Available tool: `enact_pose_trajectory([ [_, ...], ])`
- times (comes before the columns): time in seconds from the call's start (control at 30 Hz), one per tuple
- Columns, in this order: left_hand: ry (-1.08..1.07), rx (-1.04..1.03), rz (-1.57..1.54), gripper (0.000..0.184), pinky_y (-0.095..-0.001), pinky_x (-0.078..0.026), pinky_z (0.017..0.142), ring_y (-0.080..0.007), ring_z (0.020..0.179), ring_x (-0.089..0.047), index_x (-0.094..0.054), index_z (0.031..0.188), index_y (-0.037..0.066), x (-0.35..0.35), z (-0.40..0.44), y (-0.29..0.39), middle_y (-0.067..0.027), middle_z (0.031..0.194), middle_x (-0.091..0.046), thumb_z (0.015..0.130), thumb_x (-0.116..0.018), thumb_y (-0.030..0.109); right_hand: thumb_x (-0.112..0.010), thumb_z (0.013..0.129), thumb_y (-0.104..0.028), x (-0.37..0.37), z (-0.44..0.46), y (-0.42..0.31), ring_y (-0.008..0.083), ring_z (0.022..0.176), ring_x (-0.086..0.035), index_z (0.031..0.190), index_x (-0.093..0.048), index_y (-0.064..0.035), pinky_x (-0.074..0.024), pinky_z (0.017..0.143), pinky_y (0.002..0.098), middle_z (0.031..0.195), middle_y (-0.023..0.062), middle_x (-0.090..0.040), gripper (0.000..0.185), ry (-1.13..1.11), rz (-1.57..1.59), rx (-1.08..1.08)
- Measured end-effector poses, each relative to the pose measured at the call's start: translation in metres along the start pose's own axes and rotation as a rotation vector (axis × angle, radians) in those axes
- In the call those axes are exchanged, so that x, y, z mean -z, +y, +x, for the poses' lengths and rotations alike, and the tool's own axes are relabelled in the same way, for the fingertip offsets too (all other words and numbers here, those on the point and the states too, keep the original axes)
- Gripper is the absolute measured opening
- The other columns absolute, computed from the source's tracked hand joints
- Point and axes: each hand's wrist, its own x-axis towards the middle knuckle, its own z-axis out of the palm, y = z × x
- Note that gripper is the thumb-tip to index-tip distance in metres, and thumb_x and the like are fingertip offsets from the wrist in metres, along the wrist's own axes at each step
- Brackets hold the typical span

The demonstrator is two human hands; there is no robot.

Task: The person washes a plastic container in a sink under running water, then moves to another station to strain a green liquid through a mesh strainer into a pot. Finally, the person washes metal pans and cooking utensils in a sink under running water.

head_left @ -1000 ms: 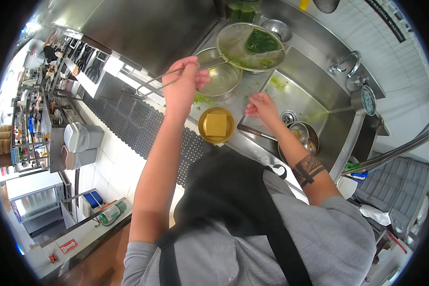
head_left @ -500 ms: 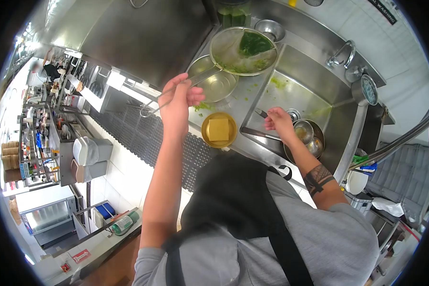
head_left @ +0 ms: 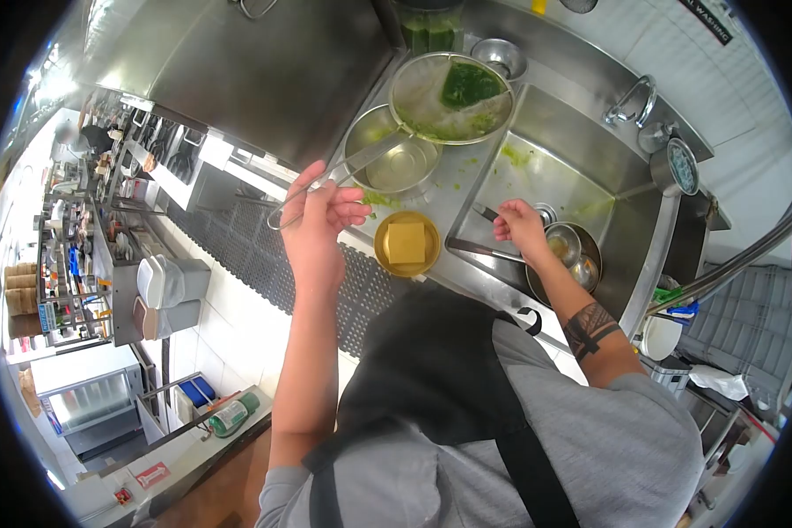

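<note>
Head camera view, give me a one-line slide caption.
Left hand holds a strainer of green pulp; right hand grips a dark handle over the sink.

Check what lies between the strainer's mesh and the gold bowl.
In the head view, part of a round steel vessel and a strip of green-flecked counter lie between the strainer and the gold bowl.

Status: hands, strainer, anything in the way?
Left hand holding strainer, green residue inside. Right hand curled by dark handle over sink, grip unclear. Gold bowl between hands, clear of strainer.
</note>
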Motion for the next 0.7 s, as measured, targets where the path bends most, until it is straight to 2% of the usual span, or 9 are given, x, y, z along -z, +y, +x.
enact_pose_trajectory([
  [0.07, 0.004, -0.006, -0.016, 0.043, -0.0314, -0.055, 0.065, -0.0236, 0.069, -0.070, -0.044, 0.136, -0.008, 0.001, -0.004, 0.003, -0.0187, 0.085, -0.070, 0.099, -0.053, 0.011, -0.059, 0.099, -0.018, 0.000, 0.000, 0.000, 0.0185, 0.073, -0.065, 0.111, -0.059, -0.0015, -0.0568, 0.064, 0.0321, 0.090, 0.0093, -0.065, 0.020, 0.033, -0.023, -0.009],
  [0.17, 0.013, -0.019, 0.024, 0.042, -0.0347, -0.058, 0.066, -0.0256, 0.071, -0.071, -0.048, 0.135, -0.005, 0.004, -0.007, 0.007, -0.0193, 0.088, -0.071, 0.099, -0.054, 0.016, -0.059, 0.099, -0.018, 0.001, 0.004, 0.004, 0.0185, 0.073, -0.066, 0.111, -0.059, -0.0011, -0.0567, 0.064, 0.0323, 0.089, 0.0096, -0.066, 0.020, 0.030, -0.032, 0.002],
  [0.43, 0.007, -0.014, 0.062, 0.035, -0.0352, -0.057, 0.067, -0.0290, 0.072, -0.072, -0.052, 0.125, -0.004, 0.007, -0.006, 0.011, -0.0225, 0.085, -0.070, 0.108, -0.041, 0.025, -0.058, 0.099, -0.015, -0.011, 0.006, 0.003, 0.0186, 0.072, -0.066, 0.110, -0.060, -0.0011, -0.0565, 0.064, 0.0323, 0.088, 0.0097, -0.066, 0.018, 0.007, -0.035, 0.001],
  [0.7, 0.079, -0.014, 0.079, 0.028, -0.0365, -0.058, 0.064, -0.0318, 0.067, -0.071, -0.053, 0.118, -0.004, 0.003, -0.004, 0.008, -0.0237, 0.081, -0.069, 0.105, -0.046, 0.019, -0.057, 0.099, -0.013, -0.011, 0.007, 0.009, 0.0183, 0.070, -0.065, 0.109, -0.060, -0.0017, -0.0562, 0.062, 0.0314, 0.087, 0.0091, -0.066, 0.016, -0.014, -0.043, -0.023],
])
